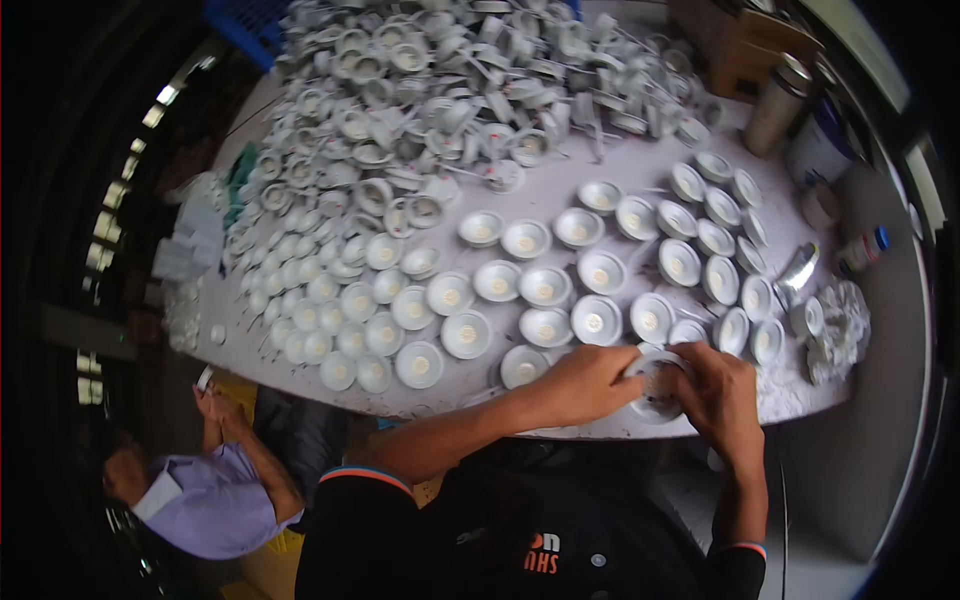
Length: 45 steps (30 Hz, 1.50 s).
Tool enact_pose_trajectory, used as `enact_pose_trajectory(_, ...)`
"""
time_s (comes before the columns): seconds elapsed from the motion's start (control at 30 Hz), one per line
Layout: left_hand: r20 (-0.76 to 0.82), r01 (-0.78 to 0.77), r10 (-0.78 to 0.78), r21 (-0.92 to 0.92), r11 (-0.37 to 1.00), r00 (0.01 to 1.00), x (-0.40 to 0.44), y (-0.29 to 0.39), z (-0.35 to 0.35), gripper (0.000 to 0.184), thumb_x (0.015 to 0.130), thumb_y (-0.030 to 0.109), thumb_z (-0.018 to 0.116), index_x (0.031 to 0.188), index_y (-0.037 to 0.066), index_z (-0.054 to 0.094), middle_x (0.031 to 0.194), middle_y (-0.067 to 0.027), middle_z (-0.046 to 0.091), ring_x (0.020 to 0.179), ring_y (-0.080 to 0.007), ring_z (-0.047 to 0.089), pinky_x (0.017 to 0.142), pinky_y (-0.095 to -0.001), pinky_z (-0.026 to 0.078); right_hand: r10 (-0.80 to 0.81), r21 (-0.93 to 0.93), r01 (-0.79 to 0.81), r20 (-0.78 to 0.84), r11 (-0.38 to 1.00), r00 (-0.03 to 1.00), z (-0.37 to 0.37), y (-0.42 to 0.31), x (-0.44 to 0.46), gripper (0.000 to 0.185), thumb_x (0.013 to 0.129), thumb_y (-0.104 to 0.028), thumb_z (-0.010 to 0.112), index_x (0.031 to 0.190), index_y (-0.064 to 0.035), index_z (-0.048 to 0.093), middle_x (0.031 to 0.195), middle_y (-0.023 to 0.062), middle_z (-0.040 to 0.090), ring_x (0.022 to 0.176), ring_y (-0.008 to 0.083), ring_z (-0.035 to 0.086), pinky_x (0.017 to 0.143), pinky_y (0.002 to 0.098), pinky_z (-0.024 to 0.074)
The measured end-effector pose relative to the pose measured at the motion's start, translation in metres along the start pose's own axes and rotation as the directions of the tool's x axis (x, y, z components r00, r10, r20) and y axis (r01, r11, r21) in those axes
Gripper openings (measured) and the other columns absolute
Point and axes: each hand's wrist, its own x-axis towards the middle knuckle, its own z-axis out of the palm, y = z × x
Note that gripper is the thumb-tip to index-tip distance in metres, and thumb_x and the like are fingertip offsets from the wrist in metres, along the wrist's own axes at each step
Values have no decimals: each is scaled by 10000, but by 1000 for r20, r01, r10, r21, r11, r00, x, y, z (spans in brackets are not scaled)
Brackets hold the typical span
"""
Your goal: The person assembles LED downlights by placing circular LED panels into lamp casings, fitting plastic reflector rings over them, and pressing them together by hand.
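Observation:
My left hand (592,384) and my right hand (722,392) hold a round white downlight (657,402) between them at the front edge of the table. The left fingers grip its left rim. My right fingers are bent over its right side and hide part of its middle. Just behind my hands stand similar white downlights with yellowish centres, such as one downlight (652,318) and another downlight (596,321). Close to my left wrist sits one more downlight (524,367).
Rows of downlights cover the white table (560,412); a large heap of them (430,90) lies at the back. To the right are crumpled plastic (840,330), a blue-capped bottle (864,248) and a metal flask (777,105). Another person (215,500) is at lower left.

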Motion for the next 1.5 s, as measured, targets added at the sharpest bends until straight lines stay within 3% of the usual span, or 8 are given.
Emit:
enact_pose_trajectory(0.07,-41,7,-8,-24,1000,999,3,1,0,287,882,200,621,1062,-20,583,688,-172,596,595,-209,581,572,-371,459,-40,-5,40,23,999,999,-7,0,1,170,797,-138,700,933,-69,625,675,105,636,567,308,614,528,404,460)
enact_pose_trajectory(0.37,-86,-147,154,90,985,984,5,23,19,209,865,114,555,1032,-12,567,701,-204,628,605,-369,645,565,-433,496,-139,161,140,-17,977,990,-17,29,-14,210,832,-228,640,959,-65,605,644,131,593,618,332,619,537,443,455)
enact_pose_trajectory(0.5,-40,-119,121,48,992,992,17,10,36,235,865,125,541,1049,-20,566,689,-199,621,570,-326,632,553,-410,482,-73,130,73,-1,989,997,-23,46,-22,258,852,-291,650,964,-59,633,637,127,611,609,323,629,533,420,465)
enact_pose_trajectory(0.57,-60,-104,100,-70,992,993,26,-2,48,267,869,139,531,1071,-34,562,671,-200,594,543,-252,590,532,-389,453,115,336,-162,157,928,981,-35,55,-24,331,890,-353,637,1020,-49,658,726,139,657,647,288,650,574,372,492)
enact_pose_trajectory(0.63,-13,-19,18,-73,997,1000,29,-10,48,280,881,140,523,1095,-36,563,684,-142,597,547,-153,537,501,-324,427,258,479,-141,-188,867,948,-45,90,-28,252,919,-219,643,1072,-20,665,890,125,697,761,167,657,681,298,519)
enact_pose_trajectory(0.73,24,201,-214,-459,865,977,28,8,39,261,901,164,516,1089,-10,566,758,-9,585,527,-53,470,463,-192,379,337,207,-268,-643,941,687,-66,178,-33,154,875,-122,674,995,-28,693,883,98,693,739,162,647,678,293,516)
enact_pose_trajectory(0.9,70,244,-248,-559,793,966,36,9,32,271,905,185,518,1090,-9,555,799,-22,594,549,-41,483,440,-184,376,238,-270,-445,-557,854,796,-91,252,-56,407,756,-227,763,1129,-86,679,1227,93,626,1118,288,543,954,392,446)
enact_pose_trajectory(1.5,85,262,-258,-532,805,963,41,11,35,280,893,194,550,1074,-19,563,792,-24,603,527,-37,473,443,-189,377,399,-111,-489,-439,865,805,-100,270,-59,259,763,-243,751,977,-98,755,1267,102,627,1107,301,573,965,405,450)
